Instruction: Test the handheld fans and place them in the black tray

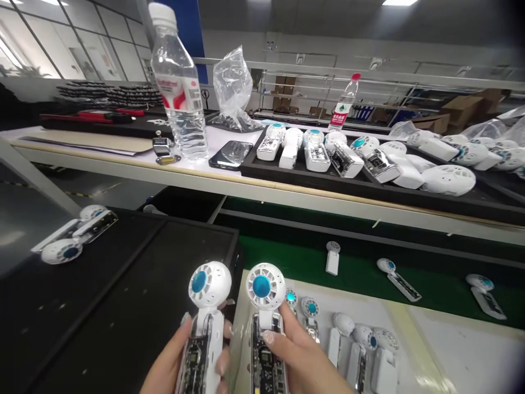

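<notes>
Both hands grip small fans at 6 o'clock, left hand (170,364) w/ left fan (204,323), right hand (301,358) w/ right fan (264,328); prob light, exposed circuit boards fragile, best held by handle edges.

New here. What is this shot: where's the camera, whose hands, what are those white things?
One picture, from a camera worn on a person's head, looking forward and down; there is no robot. The left hand and right hand are the wearer's own, and each grips a small white handheld fan with its circuit board exposed: the left fan and the right fan. More fans lie on the white mat below, three on the green belt, and two on the black tray at left. On the shelf behind stand a water bottle, a phone and a tray of fans.
</notes>
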`<state>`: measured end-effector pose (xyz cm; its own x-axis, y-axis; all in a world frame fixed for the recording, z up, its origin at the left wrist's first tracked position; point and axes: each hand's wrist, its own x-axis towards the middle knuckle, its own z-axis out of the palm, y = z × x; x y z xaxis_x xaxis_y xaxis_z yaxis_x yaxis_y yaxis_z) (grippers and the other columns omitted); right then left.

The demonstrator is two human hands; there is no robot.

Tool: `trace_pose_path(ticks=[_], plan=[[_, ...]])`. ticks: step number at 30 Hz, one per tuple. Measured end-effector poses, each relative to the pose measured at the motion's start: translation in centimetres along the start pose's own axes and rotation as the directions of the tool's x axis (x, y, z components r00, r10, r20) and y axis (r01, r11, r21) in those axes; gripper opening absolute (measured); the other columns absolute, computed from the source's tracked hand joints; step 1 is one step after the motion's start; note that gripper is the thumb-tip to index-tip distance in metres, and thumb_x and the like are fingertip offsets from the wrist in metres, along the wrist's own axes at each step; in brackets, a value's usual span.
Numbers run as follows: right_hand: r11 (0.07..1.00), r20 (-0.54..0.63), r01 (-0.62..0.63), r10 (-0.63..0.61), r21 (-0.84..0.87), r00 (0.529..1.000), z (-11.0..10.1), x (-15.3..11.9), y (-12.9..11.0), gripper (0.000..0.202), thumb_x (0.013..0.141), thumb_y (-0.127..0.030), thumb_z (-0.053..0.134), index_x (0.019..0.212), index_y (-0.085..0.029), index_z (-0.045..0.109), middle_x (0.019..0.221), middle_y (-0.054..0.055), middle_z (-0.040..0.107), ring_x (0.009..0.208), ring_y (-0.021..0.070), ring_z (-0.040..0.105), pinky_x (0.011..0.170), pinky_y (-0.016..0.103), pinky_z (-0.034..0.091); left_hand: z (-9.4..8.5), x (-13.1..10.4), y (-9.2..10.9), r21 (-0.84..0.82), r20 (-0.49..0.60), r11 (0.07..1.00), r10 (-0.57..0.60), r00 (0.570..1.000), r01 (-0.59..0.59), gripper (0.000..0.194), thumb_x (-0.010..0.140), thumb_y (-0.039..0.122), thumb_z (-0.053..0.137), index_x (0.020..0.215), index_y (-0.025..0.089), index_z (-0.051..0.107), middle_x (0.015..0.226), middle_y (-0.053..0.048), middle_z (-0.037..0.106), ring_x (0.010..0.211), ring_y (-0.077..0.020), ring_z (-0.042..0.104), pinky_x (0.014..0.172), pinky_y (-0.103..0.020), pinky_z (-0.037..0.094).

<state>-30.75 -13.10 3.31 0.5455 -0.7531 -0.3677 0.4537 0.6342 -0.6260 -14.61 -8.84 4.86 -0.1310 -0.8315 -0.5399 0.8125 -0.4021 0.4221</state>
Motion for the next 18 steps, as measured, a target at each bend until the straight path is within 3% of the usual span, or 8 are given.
trace_pose_path(ticks=[4, 8, 12, 18], plan=[[0.999, -0.009, -0.049, 0.049, -0.005, 0.999, 2.3, -0.2, 0.2, 0.069, 0.072, -0.037, 0.063, 0.131, -0.026, 0.030, 0.095, 0.006, 0.064, 0.079, 0.0203, 0.060, 0.069, 0.034, 0.046, 0.2, -1.0, 1.9, -0.068, -0.024, 0.997, -0.036, 0.999, 0.034, 0.035, 0.087, 0.040, 0.036, 0.107, 0.019, 0.055, 0.082, -0.008, 0.065, 0.062, -0.0179, 0.059, 0.049, -0.034, 0.050], [0.999, 0.033, -0.032, 0.031, 0.036, 0.999, 3.8, 0.3, -0.1, 0.047, 0.078, -0.035, 0.056, 0.122, -0.025, 0.042, 0.084, 0.004, 0.062, 0.070, 0.0177, 0.058, 0.061, 0.030, 0.046, -0.7, -0.9, 3.5, 0.025, 0.005, 0.990, -0.140, 0.990, 0.140, 0.039, 0.079, 0.045, 0.050, 0.090, 0.010, 0.066, 0.076, -0.010, 0.067, 0.067, -0.0216, 0.062, 0.064, -0.038, 0.053], [0.998, 0.091, -0.021, 0.016, 0.054, 0.996, 4.8, 1.0, -0.3, 0.031, 0.080, -0.035, 0.050, 0.108, -0.022, 0.051, 0.082, 0.005, 0.060, 0.072, 0.0191, 0.058, 0.064, 0.033, 0.047, -1.9, -1.1, 4.4, 0.121, 0.031, 0.988, -0.104, 0.994, 0.099, 0.040, 0.076, 0.044, 0.053, 0.093, 0.010, 0.066, 0.078, -0.012, 0.069, 0.074, -0.0251, 0.064, 0.073, -0.041, 0.053], [0.998, 0.068, -0.019, 0.015, 0.052, 0.998, 5.7, 2.1, -0.1, 0.022, 0.082, -0.034, 0.049, 0.097, -0.021, 0.056, 0.080, 0.004, 0.060, 0.069, 0.0171, 0.059, 0.065, 0.032, 0.048, -1.7, -1.4, 5.8, 0.198, 0.135, 0.980, -0.009, 0.991, -0.018, 0.029, 0.077, 0.027, 0.051, 0.101, 0.016, 0.062, 0.088, -0.010, 0.068, 0.081, -0.0255, 0.062, 0.075, -0.045, 0.052]])
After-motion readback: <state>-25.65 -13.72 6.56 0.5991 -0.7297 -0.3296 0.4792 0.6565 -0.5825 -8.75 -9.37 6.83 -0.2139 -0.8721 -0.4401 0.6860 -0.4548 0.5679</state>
